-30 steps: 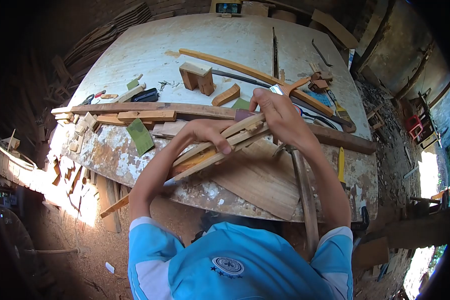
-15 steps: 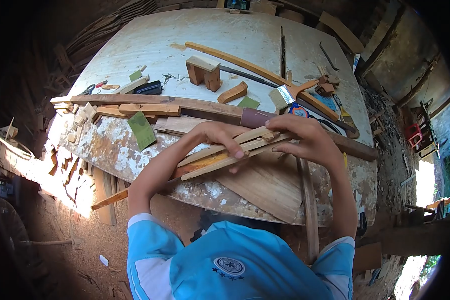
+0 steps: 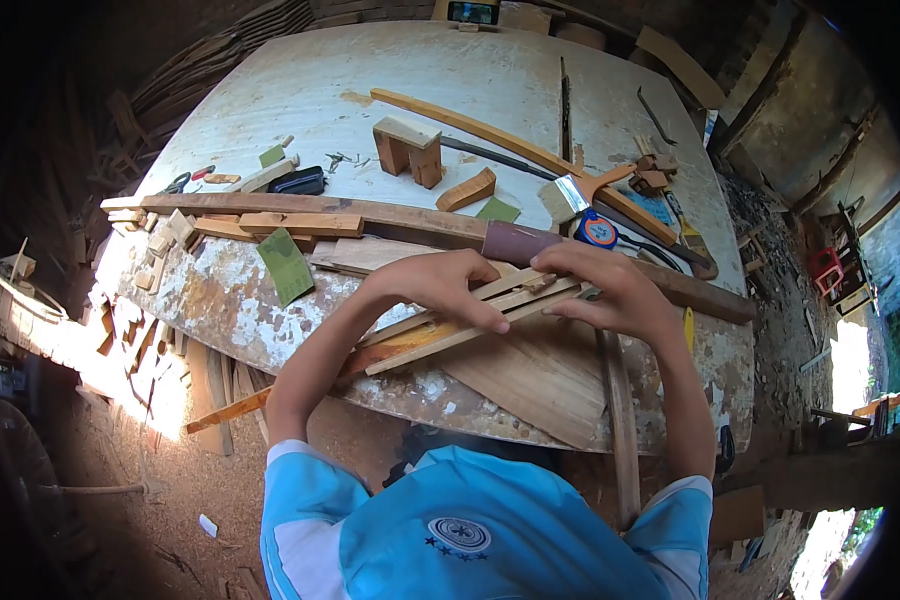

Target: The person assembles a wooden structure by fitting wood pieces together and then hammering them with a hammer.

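Pale wood ran between two bare hands. Pale strips (image 3: 450,342) lay at a slant over the near side of the workbench (image 3: 300,100), above a broad thin board (image 3: 530,385). Left hand (image 3: 435,282): arched over the middle of the strips, thumb and forefinger closed to a narrow span across them; the other fingers were hidden. Right hand (image 3: 620,290): held the strips' right end in a pinch, fingers on the far edge, thumb at the near edge. An orange-brown bar (image 3: 395,348) showed between the strips and extended under the left forearm; whether it was fixed to them could not be told. A small wooden piece (image 3: 540,283) sat between the strips near the right fingertips.

Handling, judged: the left hand did best as a steady clamp, pressing evenly so neither strip rolled or slid. Fine adjustment suited the right fingertips, with light pressure, since thin ends could have split. Edges needed checking along their length, not just at one end, and skin kept clear of rough grain. The tape measure (image 3: 597,230) and brush (image 3: 572,194) lay beyond the right hand, well placed to avoid snagging
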A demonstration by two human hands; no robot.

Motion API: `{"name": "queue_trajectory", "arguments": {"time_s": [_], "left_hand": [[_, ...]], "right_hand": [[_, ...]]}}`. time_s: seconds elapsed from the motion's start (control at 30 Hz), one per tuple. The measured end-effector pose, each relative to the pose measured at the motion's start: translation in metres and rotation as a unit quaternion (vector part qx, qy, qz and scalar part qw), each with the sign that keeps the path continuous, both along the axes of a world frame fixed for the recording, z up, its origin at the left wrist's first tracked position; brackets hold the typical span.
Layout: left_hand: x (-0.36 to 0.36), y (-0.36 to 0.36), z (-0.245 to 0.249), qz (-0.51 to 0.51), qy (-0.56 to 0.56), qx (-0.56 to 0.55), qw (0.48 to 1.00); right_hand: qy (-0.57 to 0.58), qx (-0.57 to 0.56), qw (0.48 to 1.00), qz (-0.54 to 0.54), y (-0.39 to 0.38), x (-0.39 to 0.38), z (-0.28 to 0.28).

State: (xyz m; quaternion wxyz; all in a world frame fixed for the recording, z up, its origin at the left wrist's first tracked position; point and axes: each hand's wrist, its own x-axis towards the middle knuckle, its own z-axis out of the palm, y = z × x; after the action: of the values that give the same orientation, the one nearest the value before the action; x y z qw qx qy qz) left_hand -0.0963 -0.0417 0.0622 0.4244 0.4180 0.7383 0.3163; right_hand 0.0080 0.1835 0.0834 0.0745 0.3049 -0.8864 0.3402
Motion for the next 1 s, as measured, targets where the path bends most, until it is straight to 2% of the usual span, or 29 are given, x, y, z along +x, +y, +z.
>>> {"name": "queue_trajectory", "arguments": {"time_s": [0.23, 0.53, 0.63, 0.77, 0.87, 0.97, 1.0], "left_hand": [[-0.004, 0.004, -0.015, -0.002, -0.143, 0.029, 0.989], [0.005, 0.001, -0.027, 0.031, -0.204, 0.123, 0.971], [0.004, 0.002, -0.024, 0.015, -0.199, 0.116, 0.973], [0.0, 0.006, -0.026, -0.004, -0.122, 0.058, 0.991], [0.008, 0.006, -0.019, 0.015, -0.012, 0.022, 1.0], [0.038, -0.012, -0.021, 0.09, 0.233, 0.117, 0.961], [0.051, -0.017, -0.009, 0.086, 0.242, 0.065, 0.964]], "right_hand": [[0.004, 0.017, 1.0, -0.014, 0.001, 0.003, -0.008], [0.023, 0.017, 1.0, -0.003, 0.001, 0.005, -0.012], [0.015, 0.029, 0.999, -0.009, -0.001, 0.007, -0.011], [-0.03, 0.015, 0.999, -0.019, 0.002, 0.006, -0.022], [-0.042, 0.007, 0.999, -0.028, 0.002, 0.006, -0.027], [-0.038, -0.006, 0.999, -0.023, 0.004, 0.003, -0.029], [-0.037, -0.016, 0.999, -0.022, 0.005, 0.001, -0.032]]}}
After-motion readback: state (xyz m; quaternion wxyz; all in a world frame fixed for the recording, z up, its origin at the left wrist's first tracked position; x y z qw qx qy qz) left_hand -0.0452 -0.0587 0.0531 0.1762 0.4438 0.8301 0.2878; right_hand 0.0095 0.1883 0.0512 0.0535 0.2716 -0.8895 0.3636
